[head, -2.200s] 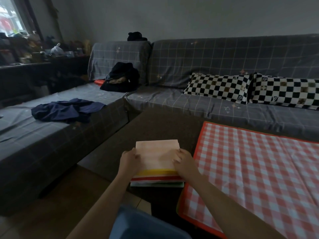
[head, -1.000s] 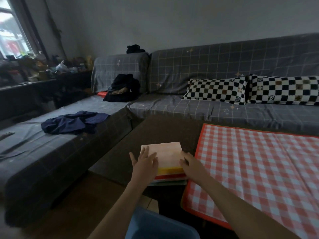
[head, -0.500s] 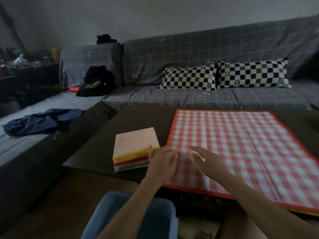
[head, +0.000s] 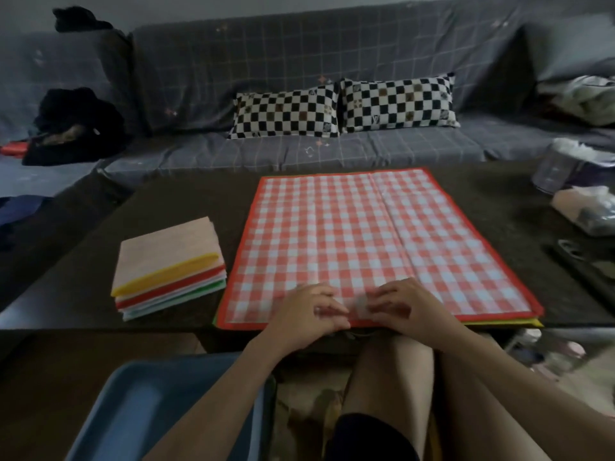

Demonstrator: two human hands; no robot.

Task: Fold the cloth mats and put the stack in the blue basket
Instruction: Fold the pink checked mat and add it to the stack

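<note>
Checked mat (head: 359,241) flat, long axis left-right, left hand (head: 307,316) and right hand (head: 404,309) curled, pinching its near edge

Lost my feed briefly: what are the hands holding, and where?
Both the left hand and right hand are on the checked mat's near edge; a firm pinch cannot be told.

One folded stack of mats (head: 169,266) lies at nine o'clock on the one dark table (head: 492,207). One checked mat (head: 366,241) lies open at centre. Two checkered pillows (head: 342,108) sit at twelve o'clock. One blue basket (head: 133,410) stands at seven o'clock. Two hands show at six o'clock.
</note>
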